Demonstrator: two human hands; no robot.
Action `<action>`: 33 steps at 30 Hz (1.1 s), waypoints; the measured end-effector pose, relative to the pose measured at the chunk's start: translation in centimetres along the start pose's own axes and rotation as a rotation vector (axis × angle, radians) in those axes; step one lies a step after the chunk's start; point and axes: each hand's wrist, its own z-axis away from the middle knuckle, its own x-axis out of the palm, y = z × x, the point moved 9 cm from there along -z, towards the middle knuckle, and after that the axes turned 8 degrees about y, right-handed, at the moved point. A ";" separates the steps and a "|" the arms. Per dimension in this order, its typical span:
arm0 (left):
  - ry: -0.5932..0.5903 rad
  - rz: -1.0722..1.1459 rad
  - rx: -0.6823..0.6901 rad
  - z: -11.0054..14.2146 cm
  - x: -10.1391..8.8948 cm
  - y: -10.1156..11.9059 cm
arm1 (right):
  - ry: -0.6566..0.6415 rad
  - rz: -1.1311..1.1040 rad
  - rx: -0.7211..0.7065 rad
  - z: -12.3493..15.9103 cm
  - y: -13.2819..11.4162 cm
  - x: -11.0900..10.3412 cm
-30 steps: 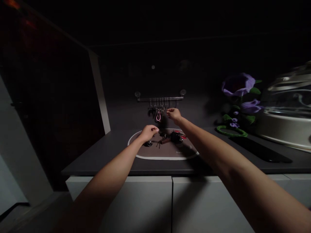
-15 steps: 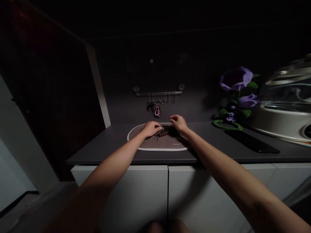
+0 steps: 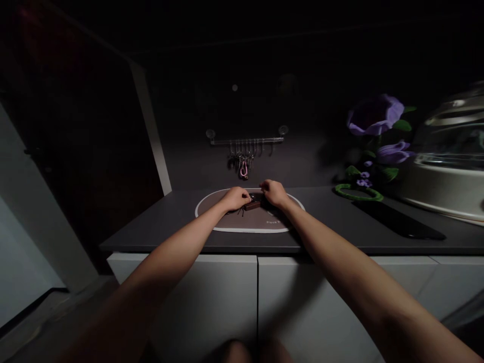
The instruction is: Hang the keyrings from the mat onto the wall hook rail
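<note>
My left hand (image 3: 235, 198) is over an oval brown mat (image 3: 245, 222) with a white rim. Its thumb and fingers are pinched at a small shiny metal piece (image 3: 252, 196), too dark to name for certain. Just beside those fingertips is a dark brown block-like piece (image 3: 252, 205), with a thin dark cord (image 3: 241, 212) near it. To the right, my right hand (image 3: 275, 193) is raised slightly above the mat with curled fingers. Whatever they hold, if anything, is hidden.
Keys and a pink carabiner (image 3: 244, 169) hang from a clear hook rail (image 3: 247, 141) on the wall. Right of the mat are purple fabric flowers (image 3: 376, 116), a black phone-like slab (image 3: 397, 220) and a domed appliance (image 3: 449, 189). The dark counter (image 3: 151, 222) tops white cabinets.
The view has shifted slightly. My right hand's fingers have curled in more and dipped a little. My left hand stays at the shiny metal piece.
</note>
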 end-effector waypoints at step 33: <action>0.327 0.775 -0.203 -0.2 -5.0 -1.5 | 0.026 -0.225 -0.137 0.7 -3.0 -0.7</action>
